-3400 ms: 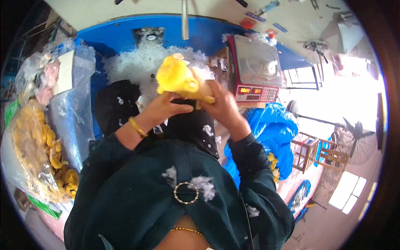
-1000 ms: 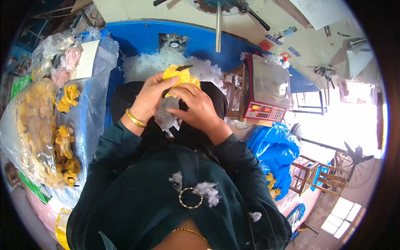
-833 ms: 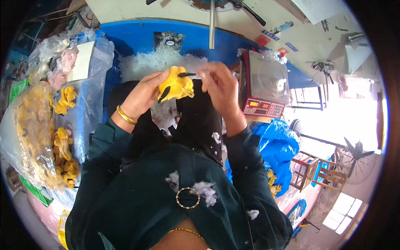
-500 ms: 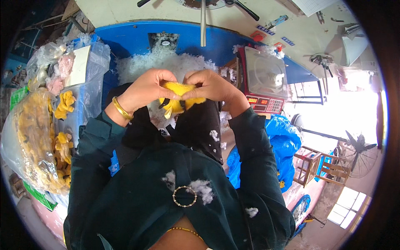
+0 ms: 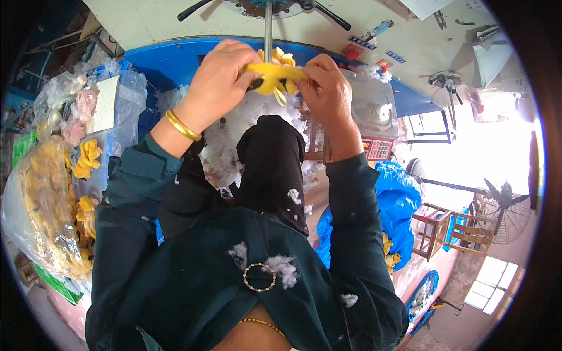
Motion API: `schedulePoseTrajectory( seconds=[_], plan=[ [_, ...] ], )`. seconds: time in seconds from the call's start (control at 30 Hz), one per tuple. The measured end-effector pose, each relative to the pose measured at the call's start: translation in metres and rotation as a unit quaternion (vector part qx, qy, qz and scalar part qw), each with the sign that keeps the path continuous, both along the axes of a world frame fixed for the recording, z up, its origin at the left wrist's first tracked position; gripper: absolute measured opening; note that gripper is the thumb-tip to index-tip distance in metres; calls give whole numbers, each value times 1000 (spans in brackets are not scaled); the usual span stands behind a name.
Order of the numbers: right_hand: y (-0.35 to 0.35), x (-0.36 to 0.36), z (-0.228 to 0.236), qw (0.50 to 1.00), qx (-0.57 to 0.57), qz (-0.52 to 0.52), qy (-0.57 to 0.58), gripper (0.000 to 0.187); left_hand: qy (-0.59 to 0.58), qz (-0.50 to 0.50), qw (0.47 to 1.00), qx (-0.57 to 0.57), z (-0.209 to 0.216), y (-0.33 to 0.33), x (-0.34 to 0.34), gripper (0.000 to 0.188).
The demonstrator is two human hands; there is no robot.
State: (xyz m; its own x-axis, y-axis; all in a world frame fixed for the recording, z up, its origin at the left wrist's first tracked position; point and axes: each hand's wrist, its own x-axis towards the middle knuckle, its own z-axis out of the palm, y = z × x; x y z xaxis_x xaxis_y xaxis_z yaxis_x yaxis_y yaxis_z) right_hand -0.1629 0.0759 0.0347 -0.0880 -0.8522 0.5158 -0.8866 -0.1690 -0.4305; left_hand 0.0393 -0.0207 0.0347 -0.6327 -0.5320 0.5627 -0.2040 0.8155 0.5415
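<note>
Between both hands a small yellow plush skin (image 5: 274,72) with black patches is stretched sideways, a pale loop hanging from it. My left hand (image 5: 219,76), with a gold bangle at the wrist, pinches its left end. Its right end is gripped by the fingers of my right hand (image 5: 326,85). Directly above the plush, a thin upright metal tube (image 5: 268,29) comes down to it; whether the tip is inside cannot be made out. More yellow plush (image 5: 283,57) shows just behind, next to the tube.
White fluffy stuffing (image 5: 219,149) lies beyond my knees, bounded by a blue edge (image 5: 170,61). A red scale (image 5: 377,147) and a blue plastic bag (image 5: 398,190) are at right. A clear bag of yellow plush pieces (image 5: 44,205) stands at left.
Both hands have moved up and away from my lap, carrying the plush to the metal tube. They are farther apart, and the plush is now spread wider.
</note>
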Motion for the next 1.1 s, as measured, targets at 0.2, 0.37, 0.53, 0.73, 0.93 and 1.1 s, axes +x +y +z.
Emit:
schedulePoseTrajectory(
  seconds=[0.2, 0.37, 0.53, 0.73, 0.93, 1.1],
  plan=[
    [6, 20, 7, 992, -17, -3, 126, 9, -37, 32, 988, -145, -1, -9, -4, 18],
    [11, 27, 8, 990, -33, -31, 135, 10, -11, 17, 977, -213, 5, -11, -6, 19],
    [12, 12, 4, 998, -11, -30, 55, 10, -51, -2, 985, -166, 4, -5, -4, 17],
    [3, 36, -7, 987, -21, -79, 141, 9, -63, 63, 979, -183, -11, -25, -23, 16],
    [10, 30, -3, 995, -8, -39, 86, 13, -46, -97, 992, -65, -17, -45, -11, 17],
    [16, 18, -9, 997, 55, 45, 6, 14, -10, -170, 904, 392, -22, -17, 13, 15]
  ],
)
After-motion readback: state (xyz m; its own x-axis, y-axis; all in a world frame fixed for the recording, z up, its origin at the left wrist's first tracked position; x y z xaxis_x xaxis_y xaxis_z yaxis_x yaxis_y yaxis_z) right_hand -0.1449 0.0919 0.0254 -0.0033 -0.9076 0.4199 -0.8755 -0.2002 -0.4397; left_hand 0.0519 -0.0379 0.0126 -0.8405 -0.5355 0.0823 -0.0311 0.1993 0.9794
